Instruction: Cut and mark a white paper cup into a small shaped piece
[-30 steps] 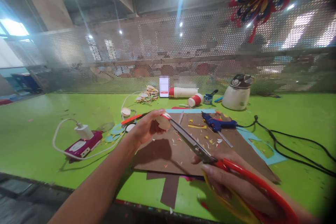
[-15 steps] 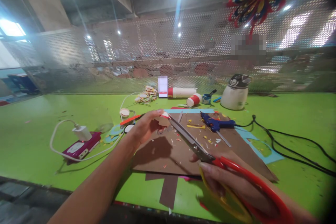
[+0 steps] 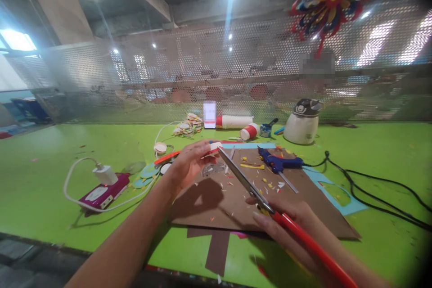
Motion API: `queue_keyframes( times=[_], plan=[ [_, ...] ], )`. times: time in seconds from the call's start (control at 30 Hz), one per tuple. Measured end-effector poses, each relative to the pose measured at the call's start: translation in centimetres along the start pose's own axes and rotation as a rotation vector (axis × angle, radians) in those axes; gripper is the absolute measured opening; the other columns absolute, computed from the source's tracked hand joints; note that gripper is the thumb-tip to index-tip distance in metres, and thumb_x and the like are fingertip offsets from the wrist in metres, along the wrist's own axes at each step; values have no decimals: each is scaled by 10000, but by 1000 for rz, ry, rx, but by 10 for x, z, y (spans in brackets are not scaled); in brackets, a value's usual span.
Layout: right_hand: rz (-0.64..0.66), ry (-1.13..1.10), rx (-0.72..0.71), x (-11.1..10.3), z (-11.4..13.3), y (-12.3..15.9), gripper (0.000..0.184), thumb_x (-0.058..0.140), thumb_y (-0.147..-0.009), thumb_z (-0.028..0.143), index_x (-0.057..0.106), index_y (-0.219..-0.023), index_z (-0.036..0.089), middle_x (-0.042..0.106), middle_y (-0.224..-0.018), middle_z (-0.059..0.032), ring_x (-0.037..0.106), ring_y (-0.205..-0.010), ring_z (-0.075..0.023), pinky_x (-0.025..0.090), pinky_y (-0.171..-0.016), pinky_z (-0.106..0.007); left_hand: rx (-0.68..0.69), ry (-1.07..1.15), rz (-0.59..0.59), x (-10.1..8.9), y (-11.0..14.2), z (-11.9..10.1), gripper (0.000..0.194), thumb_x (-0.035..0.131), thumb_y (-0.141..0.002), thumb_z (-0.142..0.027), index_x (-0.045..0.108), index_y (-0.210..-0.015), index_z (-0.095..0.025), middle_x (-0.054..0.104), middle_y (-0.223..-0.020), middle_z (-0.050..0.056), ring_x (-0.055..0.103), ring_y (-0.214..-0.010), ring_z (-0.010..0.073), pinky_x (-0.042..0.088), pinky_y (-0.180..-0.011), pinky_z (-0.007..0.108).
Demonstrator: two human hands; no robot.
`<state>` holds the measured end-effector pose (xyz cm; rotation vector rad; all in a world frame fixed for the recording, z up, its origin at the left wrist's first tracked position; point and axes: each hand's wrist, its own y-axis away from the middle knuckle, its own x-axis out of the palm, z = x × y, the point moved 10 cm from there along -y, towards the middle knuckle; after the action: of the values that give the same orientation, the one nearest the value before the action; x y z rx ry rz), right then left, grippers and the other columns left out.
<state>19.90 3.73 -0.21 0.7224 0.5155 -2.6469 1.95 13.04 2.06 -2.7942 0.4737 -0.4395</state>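
Note:
Pinched in the fingertips of my left hand (image 3: 192,162) is a small white paper piece with a red edge (image 3: 215,148), raised above the brown board (image 3: 199,211). My right hand (image 3: 290,222) grips a pair of scissors (image 3: 248,182) with a red handle; a little yellow of the other handle shows beneath. The blades appear nearly edge-on, and their tips meet the right end of the paper piece. Whether they are cutting into it I cannot tell. Paper scraps lie scattered on the board beneath.
A blue glue gun (image 3: 281,162) lies on the board, its black cable (image 3: 357,186) trailing right. Left stands a purple power strip (image 3: 104,191) with a white charger (image 3: 106,173). Behind are a phone (image 3: 209,114), paper cups (image 3: 250,132) and a white kettle-shaped jug (image 3: 301,126).
The scissors have rolled in my right hand, so the blades look thinner and the yellow handle is mostly hidden. The paper piece has turned to show more white.

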Motion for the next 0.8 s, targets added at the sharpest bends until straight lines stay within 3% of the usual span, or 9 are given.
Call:
queue_keyframes(
  times=[0.3,0.47,0.8],
  plan=[
    [-92,136,-11,-4,-3,0,360,532,-882,448,746,-1024,195,782,-850,-73,720,-767,-253,527,-613,-284,28,11,-32,4,1,-3,317,741,-746,-357,758,-976,-140,710,-977,103,618,-893,194,510,-783,305],
    [-77,134,-20,-3,-1,0,387,529,-883,457,740,-1054,181,756,-769,-63,701,-690,-233,521,-589,-278,66,42,-65,4,2,-6,301,750,-728,-336,766,-957,-141,724,-968,113,636,-898,212,517,-813,332],
    [-50,121,-3,-2,1,1,385,529,-885,473,743,-1033,190,765,-818,-72,714,-784,-266,525,-606,-291,71,109,-146,-1,2,-8,301,780,-685,-300,769,-931,-128,729,-1004,112,647,-922,216,525,-838,343]
  ],
)
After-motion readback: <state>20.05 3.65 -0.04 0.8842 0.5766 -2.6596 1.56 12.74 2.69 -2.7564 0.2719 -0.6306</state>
